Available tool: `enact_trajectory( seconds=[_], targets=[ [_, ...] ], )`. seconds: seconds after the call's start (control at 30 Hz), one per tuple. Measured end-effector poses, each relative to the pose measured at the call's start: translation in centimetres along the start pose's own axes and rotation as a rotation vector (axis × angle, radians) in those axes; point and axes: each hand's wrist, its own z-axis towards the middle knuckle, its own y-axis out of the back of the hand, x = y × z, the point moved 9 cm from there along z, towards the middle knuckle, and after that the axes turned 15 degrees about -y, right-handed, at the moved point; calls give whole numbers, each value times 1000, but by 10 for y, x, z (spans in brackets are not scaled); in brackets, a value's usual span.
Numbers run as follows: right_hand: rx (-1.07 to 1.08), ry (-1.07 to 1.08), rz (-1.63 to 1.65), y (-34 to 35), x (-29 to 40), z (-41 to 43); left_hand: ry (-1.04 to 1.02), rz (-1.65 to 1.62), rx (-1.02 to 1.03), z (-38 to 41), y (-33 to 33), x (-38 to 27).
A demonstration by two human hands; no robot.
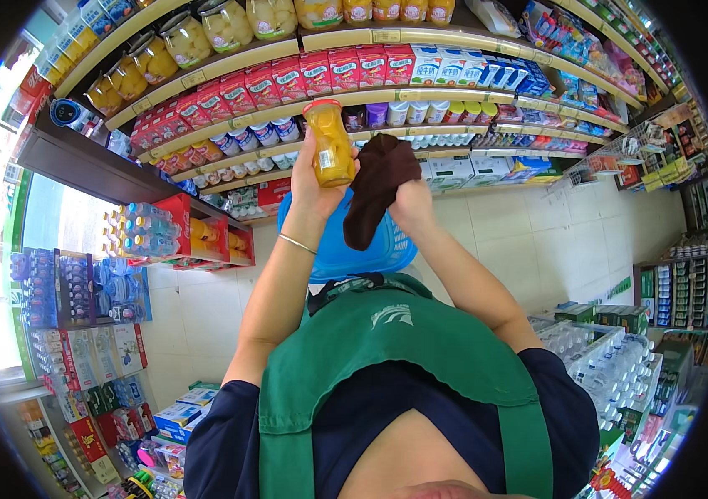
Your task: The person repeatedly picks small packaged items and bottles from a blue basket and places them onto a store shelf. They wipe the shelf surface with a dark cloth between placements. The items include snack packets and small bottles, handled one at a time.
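My left hand [311, 178] is closed around a glass jar of yellow fruit [331, 150] with a red-rimmed lid. The jar is raised in front of the shelves, tilted slightly, and a label with a barcode faces me. Bunched in my right hand [411, 203] is a dark brown cloth [382, 181], which hangs down close beside the jar. Below both hands is a blue plastic basket [335, 265] with slotted sides; the cloth and my forearms hide part of it.
Ahead, a curved-looking shelf unit [404, 95] carries red drink cartons [316, 75], milk cartons [451, 65] and large fruit jars [223, 28]. Bottled drinks in a red display crate [180, 224] stand at left. Packs of water bottles [616, 362] are stacked at right. Pale floor tiles [504, 243] lie between.
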Motion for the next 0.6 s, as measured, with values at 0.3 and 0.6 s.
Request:
enact_trajectory(
  seconds=[0.3,0.6],
  targets=[
    [84,-121,-211,-37,32,29,437,-140,247,-59,-20,39],
    [104,231,-843,-64,42,20,283,410,212,-53,21,23]
  ],
)
